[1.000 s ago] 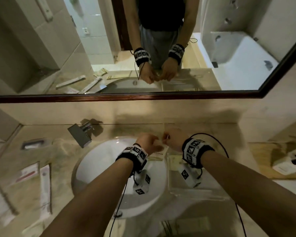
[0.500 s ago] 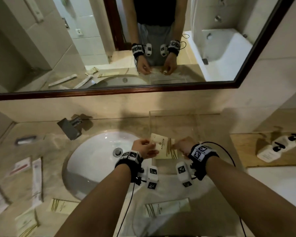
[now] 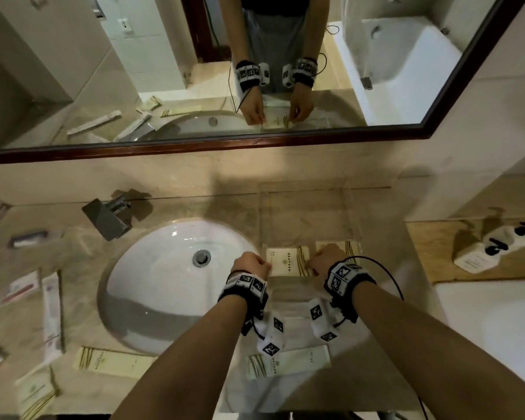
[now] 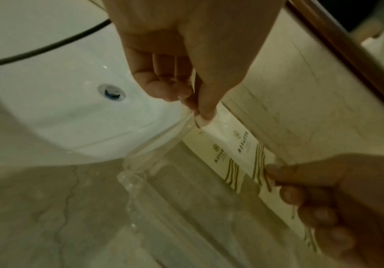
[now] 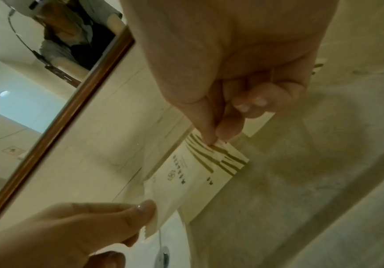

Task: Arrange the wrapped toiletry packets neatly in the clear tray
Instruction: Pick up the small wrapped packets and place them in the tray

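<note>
Print on the cream packet: I can't read it, too small and soft.
Packet behind my right hand: mostly covered.
Clear tray walls: faint, near edge hidden under my wrists.
Packets far from my left hand: blurred, 1 cropped.

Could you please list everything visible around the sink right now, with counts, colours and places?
Held packet: one, cream with gold stripes, over the clear tray, another packet under it.
Loose cream packets: at least three, on the counter's near edge.
White sachets: several, counter far left.
Sink: one, white, centre.
Tap: one, metal, behind the sink.
Pump bottles: two, white, right shelf.
Mirror: one, brown frame.
Left hand: grip pinches the packet's left end.
Right hand: pinches its right end.
</note>
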The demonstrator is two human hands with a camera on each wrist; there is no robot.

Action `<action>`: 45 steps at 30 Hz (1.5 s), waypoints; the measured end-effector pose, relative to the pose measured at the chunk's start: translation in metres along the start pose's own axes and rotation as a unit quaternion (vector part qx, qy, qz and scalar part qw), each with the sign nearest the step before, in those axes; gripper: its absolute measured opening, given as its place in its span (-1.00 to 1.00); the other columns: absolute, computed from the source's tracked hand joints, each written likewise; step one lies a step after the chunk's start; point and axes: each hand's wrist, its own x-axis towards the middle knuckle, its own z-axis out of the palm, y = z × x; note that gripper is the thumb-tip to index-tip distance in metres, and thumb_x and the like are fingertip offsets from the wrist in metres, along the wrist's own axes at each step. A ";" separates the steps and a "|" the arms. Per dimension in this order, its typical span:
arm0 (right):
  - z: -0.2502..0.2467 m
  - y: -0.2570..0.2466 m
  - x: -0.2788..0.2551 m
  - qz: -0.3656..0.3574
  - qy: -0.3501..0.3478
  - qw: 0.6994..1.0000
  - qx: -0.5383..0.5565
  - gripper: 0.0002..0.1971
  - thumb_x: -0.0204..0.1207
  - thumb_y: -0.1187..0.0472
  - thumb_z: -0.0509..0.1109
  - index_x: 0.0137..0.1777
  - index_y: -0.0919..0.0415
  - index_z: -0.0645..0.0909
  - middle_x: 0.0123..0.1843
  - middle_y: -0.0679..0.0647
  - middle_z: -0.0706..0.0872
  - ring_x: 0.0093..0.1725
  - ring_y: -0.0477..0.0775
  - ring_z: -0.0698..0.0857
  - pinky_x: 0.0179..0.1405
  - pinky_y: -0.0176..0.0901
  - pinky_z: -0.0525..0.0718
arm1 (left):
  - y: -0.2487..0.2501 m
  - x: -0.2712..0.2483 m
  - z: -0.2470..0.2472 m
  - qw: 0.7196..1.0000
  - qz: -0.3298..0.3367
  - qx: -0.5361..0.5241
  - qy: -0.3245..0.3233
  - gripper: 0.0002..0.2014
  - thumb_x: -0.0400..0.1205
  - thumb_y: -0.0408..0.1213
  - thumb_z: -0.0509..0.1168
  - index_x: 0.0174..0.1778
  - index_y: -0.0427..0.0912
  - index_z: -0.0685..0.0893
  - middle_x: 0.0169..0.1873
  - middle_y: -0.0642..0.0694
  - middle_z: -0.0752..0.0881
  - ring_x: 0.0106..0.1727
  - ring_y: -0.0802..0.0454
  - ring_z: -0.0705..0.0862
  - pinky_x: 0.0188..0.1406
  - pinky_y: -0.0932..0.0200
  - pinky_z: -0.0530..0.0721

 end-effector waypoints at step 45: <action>0.068 -0.084 -0.055 -0.110 -0.051 0.977 0.173 -0.85 0.54 0.31 0.35 -0.22 0.34 0.69 -0.43 0.18 0.71 -0.56 0.07 0.51 -0.54 -0.22 0.47 | -0.087 -0.031 -0.077 0.970 -0.016 -0.197 0.144 -0.87 0.43 -0.17 0.34 -0.44 -0.02 0.64 -0.23 -0.21 0.83 -0.09 -0.24 0.81 -0.04 -0.13 0.81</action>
